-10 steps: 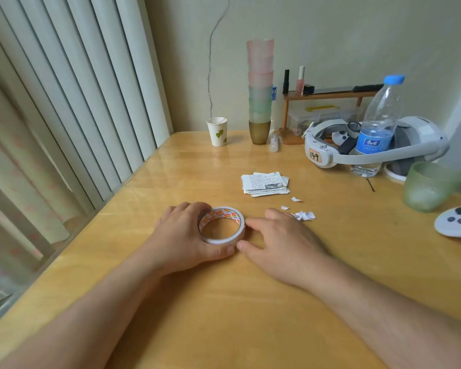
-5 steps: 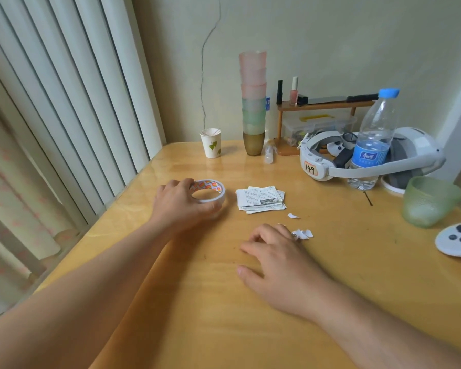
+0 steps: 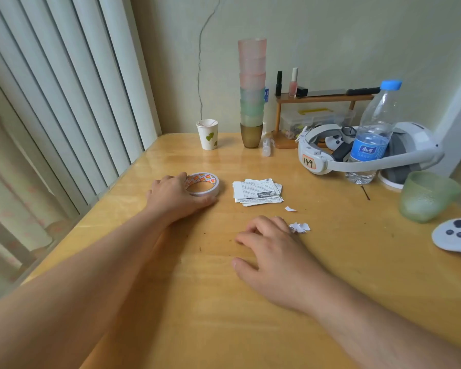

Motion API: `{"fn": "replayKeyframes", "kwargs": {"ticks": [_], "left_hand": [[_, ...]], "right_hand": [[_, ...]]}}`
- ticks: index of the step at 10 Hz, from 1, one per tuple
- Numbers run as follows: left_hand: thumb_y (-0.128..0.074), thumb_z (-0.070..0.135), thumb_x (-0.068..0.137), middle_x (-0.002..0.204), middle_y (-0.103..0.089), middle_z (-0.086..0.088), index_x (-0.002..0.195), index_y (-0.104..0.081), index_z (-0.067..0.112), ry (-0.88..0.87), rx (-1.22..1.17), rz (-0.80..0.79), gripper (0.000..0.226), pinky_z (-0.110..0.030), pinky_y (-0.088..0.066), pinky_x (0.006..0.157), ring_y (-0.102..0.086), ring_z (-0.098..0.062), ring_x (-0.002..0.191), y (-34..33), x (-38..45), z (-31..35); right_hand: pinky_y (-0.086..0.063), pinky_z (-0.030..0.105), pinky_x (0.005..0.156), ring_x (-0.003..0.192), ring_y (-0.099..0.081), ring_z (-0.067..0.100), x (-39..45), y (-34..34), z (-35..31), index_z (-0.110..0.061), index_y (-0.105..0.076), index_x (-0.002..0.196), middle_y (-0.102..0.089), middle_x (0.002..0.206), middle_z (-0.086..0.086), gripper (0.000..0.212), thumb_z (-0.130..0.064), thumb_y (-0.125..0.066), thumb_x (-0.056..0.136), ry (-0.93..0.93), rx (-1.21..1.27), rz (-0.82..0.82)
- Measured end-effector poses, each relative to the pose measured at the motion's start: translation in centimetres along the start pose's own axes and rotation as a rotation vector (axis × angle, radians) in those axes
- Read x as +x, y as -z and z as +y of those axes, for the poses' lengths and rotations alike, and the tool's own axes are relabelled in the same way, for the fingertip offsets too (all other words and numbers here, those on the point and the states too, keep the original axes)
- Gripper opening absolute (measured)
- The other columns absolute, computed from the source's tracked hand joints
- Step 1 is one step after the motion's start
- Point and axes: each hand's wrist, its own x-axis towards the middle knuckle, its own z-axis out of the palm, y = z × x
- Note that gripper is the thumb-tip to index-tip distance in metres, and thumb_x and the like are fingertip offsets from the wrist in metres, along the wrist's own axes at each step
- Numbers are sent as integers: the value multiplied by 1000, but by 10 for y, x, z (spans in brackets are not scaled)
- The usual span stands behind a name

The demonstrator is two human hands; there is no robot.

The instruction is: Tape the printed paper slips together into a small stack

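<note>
The left hand (image 3: pixel 175 199) has carried the tape roll (image 3: pixel 202 183) away from the near middle of the bench (image 3: pixel 171 302), where both hands were working at it a second ago, out toward the left edge. The roll now lies flat just left of the paper slips (image 3: pixel 257 191), close beside them but not touching. The left fingers (image 3: pixel 183 177) are curled around the roll's left side, with the thumb along its near rim — a grasp, though it looks light enough to be a setting-down.

The right hand (image 3: pixel 274 251) has let go of the roll and rests on the bench nearer the front edge, fingers loosely bent and holding nothing. Just beyond its knuckles lie some small white paper scraps (image 3: pixel 300 227), with one more scrap a little farther toward the slips.

The slips sit in a slightly fanned pile toward the middle of the bench, printed side up. Whether tape already binds them cannot be told from here. Parking the roll beside the pile with no strip pulled suggests either that taping is done and the roll is being put aside, or that the roll is being placed handy before the next strip — the first seems likelier, since neither hand is reaching for the slips.

Along the far edge stand a paper cup (image 3: pixel 207 134), a tower of stacked tumblers (image 3: pixel 252 91), a headset (image 3: pixel 367 147) and a water bottle (image 3: pixel 371 134).
</note>
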Motion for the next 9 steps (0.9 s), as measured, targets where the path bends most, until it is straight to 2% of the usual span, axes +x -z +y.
{"fn": "replayKeyframes", "kwargs": {"ticks": [1, 2, 3, 4, 6, 7, 9], "left_hand": [[-62, 93, 65, 156, -42, -11, 160, -28, 31, 5, -84, 1, 118, -49, -31, 116, -30, -37, 147, 3, -19, 4], [-63, 80, 81, 153, -41, -10, 155, -40, 40, -65, -257, 104, 86, -46, -29, 119, -28, -33, 146, 8, -53, 11], [-67, 63, 89, 149, -48, -6, 137, -60, 44, -200, -249, 35, 52, -43, -31, 119, -36, -29, 142, 11, -92, 17], [-55, 71, 73, 147, -52, -2, 132, -63, 47, -195, -116, -91, 64, -45, -35, 117, -41, -30, 138, 11, -127, 21], [-53, 71, 90, 145, -47, 11, 137, -54, 48, -238, 48, -9, 52, -43, -30, 115, -36, -23, 138, -5, -170, 21], [-39, 74, 86, 140, -47, 12, 133, -53, 47, -256, 98, 35, 56, -42, -31, 113, -38, -22, 133, -14, -175, 22], [-39, 69, 87, 134, -50, 18, 129, -56, 45, -316, 103, 91, 51, -35, -35, 108, -43, -18, 128, -13, -182, 20]], "right_hand": [[-33, 32, 110, 123, -34, 16, -1, 1, 0, -31, -61, 132, -45, 127, -12, 44, -56, -50, 97, -8, 0, -1], [-32, 32, 110, 123, -34, 17, -2, 2, 0, -31, -62, 131, -46, 127, -13, 43, -56, -50, 98, -14, -12, -12], [-35, 35, 109, 121, -37, 20, -3, 2, 0, -27, -65, 124, -49, 124, -10, 40, -54, -51, 98, -12, -13, 1], [-36, 35, 109, 119, -40, 19, -5, 2, -1, -26, -67, 116, -51, 123, -10, 36, -52, -50, 97, -9, -29, 24], [-41, 35, 103, 110, -44, 20, -9, -2, 0, -21, -70, 104, -56, 115, -7, 28, -39, -49, 99, -18, -21, 72], [-41, 33, 101, 109, -45, 20, -10, -1, -2, -21, -70, 101, -58, 113, -6, 25, -36, -49, 98, -19, -24, 79], [-41, 24, 100, 109, -48, 12, -17, 7, -4, -26, -72, 102, -59, 110, -13, 24, -33, -50, 98, -18, 95, 81]]}}
